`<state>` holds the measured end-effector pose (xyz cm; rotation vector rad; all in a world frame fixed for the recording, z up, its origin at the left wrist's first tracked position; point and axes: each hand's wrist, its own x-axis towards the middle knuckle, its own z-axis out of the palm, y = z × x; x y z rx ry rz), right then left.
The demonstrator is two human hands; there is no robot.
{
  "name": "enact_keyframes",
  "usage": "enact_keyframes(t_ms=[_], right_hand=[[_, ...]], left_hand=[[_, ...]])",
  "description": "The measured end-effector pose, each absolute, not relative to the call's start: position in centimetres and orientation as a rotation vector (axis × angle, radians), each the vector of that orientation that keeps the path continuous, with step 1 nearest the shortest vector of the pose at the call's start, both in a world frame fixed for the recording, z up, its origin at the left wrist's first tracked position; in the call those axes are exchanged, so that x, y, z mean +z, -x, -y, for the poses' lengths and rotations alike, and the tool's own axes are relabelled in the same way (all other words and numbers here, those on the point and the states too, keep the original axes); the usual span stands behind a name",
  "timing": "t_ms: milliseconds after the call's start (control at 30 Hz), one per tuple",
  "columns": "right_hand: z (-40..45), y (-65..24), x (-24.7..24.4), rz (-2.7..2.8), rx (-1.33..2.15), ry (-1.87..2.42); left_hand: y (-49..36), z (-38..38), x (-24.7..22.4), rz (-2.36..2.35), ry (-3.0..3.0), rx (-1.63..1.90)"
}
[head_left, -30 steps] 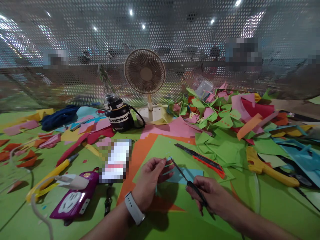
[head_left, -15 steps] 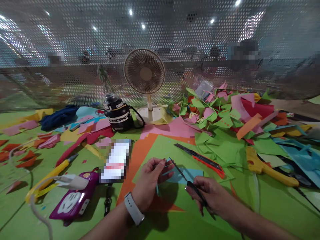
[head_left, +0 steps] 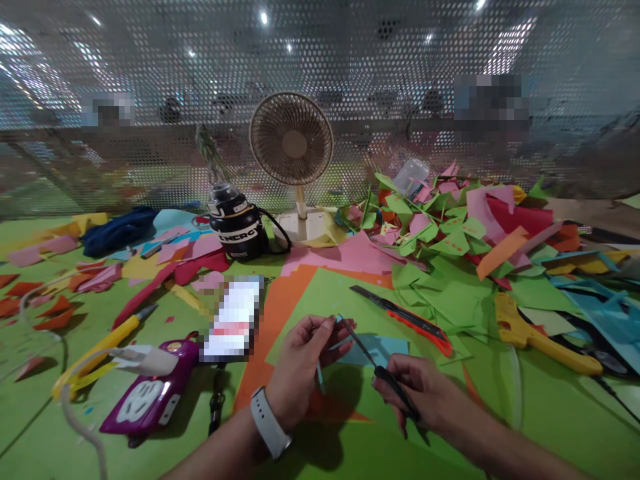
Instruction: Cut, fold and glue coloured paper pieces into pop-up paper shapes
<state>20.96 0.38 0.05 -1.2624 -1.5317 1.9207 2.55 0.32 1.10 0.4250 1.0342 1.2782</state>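
Metal scissor blades (head_left: 361,345), smooth plastic handles (head_left: 399,395), matt paper sheets (head_left: 320,300), glossy plastic power bank (head_left: 163,387)

Black-handled scissors (head_left: 389,383) are held aslant, tips right beside pale-blue paper (head_left: 321,377) that's being pinched aloft, mostly hidden.

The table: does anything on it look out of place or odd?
The clear plastic container does: it sits tilted in the jumbled paper heap at the back right. The craft knife also lies loose, its dark blade apparently extended, near the right hand.
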Motion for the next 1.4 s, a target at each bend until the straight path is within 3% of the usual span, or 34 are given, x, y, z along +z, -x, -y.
enact_keyframes(t_ms=[967,1400], right_hand=[[-0.6,-21.0,-0.1,1.552,1.884,1.341],[-0.6,-20.9,1.2,1.517,1.9,1.42]], left_hand=[[-2.0,-0.5,1.3,-1.177,-0.508,1.16],[-2.0,-0.5,1.2,-1.136,-0.504,1.268]])
